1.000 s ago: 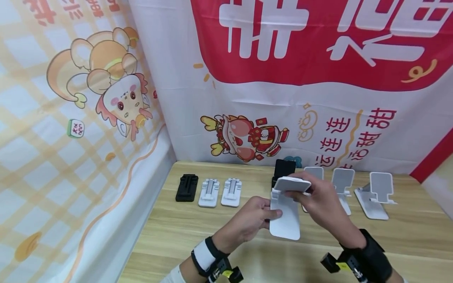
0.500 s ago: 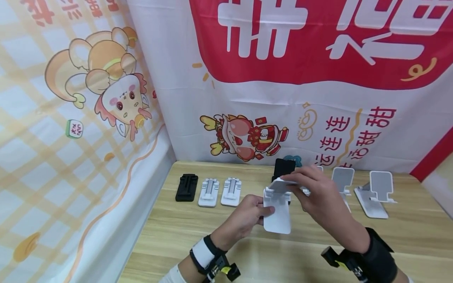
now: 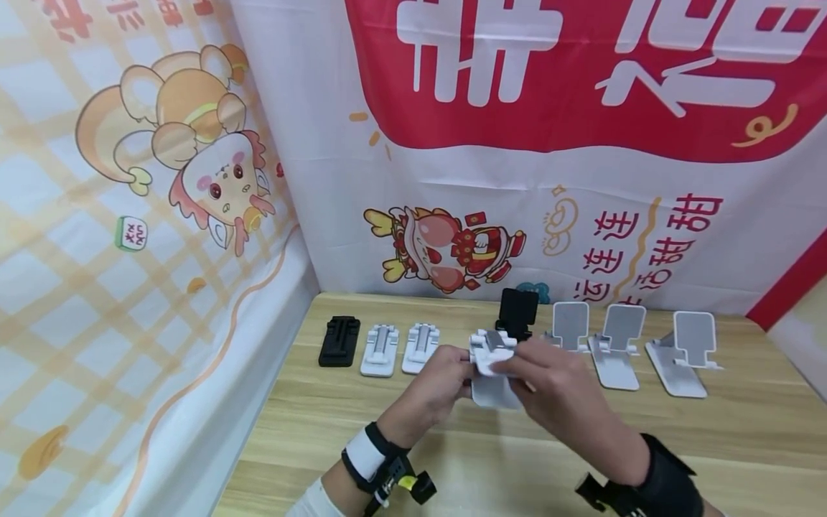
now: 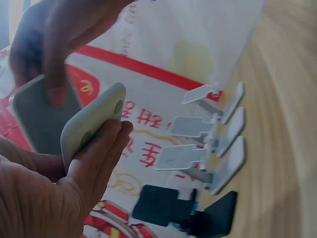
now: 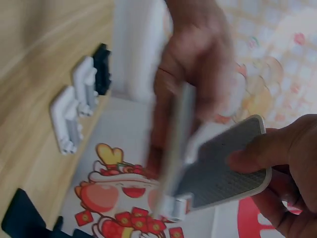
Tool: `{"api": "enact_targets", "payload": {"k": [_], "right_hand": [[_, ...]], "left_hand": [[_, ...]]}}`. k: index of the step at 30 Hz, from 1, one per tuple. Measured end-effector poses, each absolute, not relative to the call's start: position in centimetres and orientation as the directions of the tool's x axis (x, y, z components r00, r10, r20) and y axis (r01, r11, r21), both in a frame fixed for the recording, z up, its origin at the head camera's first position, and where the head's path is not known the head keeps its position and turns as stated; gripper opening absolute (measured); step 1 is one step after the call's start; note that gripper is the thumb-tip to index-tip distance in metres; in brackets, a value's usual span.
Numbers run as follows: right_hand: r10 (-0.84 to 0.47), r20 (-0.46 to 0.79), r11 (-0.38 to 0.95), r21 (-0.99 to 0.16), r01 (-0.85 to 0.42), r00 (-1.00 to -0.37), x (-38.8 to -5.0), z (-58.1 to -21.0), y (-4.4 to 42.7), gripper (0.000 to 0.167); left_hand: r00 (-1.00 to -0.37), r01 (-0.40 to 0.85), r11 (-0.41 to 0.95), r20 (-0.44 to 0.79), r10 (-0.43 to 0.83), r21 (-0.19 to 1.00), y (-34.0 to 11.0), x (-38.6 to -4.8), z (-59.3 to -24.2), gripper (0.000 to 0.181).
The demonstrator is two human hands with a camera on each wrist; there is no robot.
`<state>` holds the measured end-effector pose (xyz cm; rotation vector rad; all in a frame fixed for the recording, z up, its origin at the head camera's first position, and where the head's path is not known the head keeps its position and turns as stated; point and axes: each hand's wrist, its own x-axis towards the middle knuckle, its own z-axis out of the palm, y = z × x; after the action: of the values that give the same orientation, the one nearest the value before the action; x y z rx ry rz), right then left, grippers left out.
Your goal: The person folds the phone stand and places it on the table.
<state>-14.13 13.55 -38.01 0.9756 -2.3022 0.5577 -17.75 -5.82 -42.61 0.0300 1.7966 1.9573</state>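
Both hands have a white phone stand (image 3: 496, 391) between them above the table. The left hand (image 3: 436, 388) grips the side of its base, the thumb on one face and the fingers behind, as the left wrist view shows. The right hand (image 3: 558, 388) pinches the stand's grey-padded plate (image 5: 223, 166) between thumb and fingers; in the head view that plate is folded down over part of the base. In the right wrist view the plate and base stand at an angle to each other, joined at a white hinge (image 5: 177, 208).
Left on the wooden table (image 3: 362, 445) lie a folded black stand (image 3: 339, 341) and two folded white stands (image 3: 380, 350). At the back right, an unfolded black stand (image 3: 518, 313) and three unfolded white stands (image 3: 623, 329) form a row. Printed cloth (image 3: 446, 172) hangs behind.
The held stand has moved slightly left and up, and its plate has swung down towards the base. The right hand has lowered with it, uncovering the white stands behind.
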Motion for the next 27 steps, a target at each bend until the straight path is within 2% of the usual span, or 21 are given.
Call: {"api": "enact_targets", "payload": {"k": [3, 7, 10, 13, 15, 17, 20, 22, 24, 27], "right_hand": [[-0.546, 0.644, 0.644, -0.086, -0.760, -0.536, -13.8, -39.0, 12.6, 0.040], [-0.542, 0.654, 0.662, -0.056, -0.748, -0.528, -13.5, -39.6, 12.0, 0.040], [-0.527, 0.631, 0.669, -0.104, -0.736, -0.569, -13.6, -39.5, 11.9, 0.036], [-0.475, 0.560, 0.652, -0.295, -0.699, -0.679, -13.8, -39.0, 12.3, 0.032], [-0.386, 0.483, 0.655, -0.457, -0.602, -0.786, -14.1, -38.6, 12.7, 0.030], [-0.277, 0.359, 0.653, -0.610, -0.449, -0.891, -14.6, -38.3, 13.1, 0.033], [-0.161, 0.107, 0.625, -0.758, -0.185, -0.981, -15.4, -38.2, 13.5, 0.047], [-0.159, -0.082, 0.540, -0.842, -0.017, -0.984, -15.9, -38.2, 13.7, 0.054], [-0.197, -0.223, 0.436, -0.892, 0.118, -0.955, -16.3, -38.4, 13.9, 0.059], [-0.256, -0.336, 0.302, -0.918, 0.255, -0.907, -16.6, -38.8, 14.1, 0.059]], "left_hand": [[-0.908, -0.310, -0.029, -0.287, 0.305, 0.950, -6.4, -18.2, -41.9, 0.030], [-0.914, -0.309, -0.013, -0.293, 0.282, 0.951, -6.8, -18.4, -41.3, 0.032], [-0.908, -0.318, -0.003, -0.304, 0.289, 0.948, -7.0, -18.4, -41.1, 0.032], [-0.905, -0.316, -0.003, -0.300, 0.301, 0.949, -7.1, -18.4, -41.1, 0.033], [-0.908, -0.305, -0.014, -0.287, 0.305, 0.952, -7.2, -18.3, -41.0, 0.033], [-0.913, -0.292, -0.024, -0.271, 0.306, 0.956, -7.3, -18.3, -41.0, 0.033], [-0.915, -0.284, -0.030, -0.262, 0.308, 0.958, -7.3, -18.1, -40.8, 0.033], [-0.913, -0.283, -0.022, -0.263, 0.312, 0.959, -7.3, -18.0, -40.8, 0.033], [-0.912, -0.279, -0.011, -0.262, 0.316, 0.960, -7.2, -17.9, -40.8, 0.033], [-0.911, -0.271, 0.004, -0.257, 0.323, 0.963, -7.1, -17.8, -40.7, 0.033]]}}
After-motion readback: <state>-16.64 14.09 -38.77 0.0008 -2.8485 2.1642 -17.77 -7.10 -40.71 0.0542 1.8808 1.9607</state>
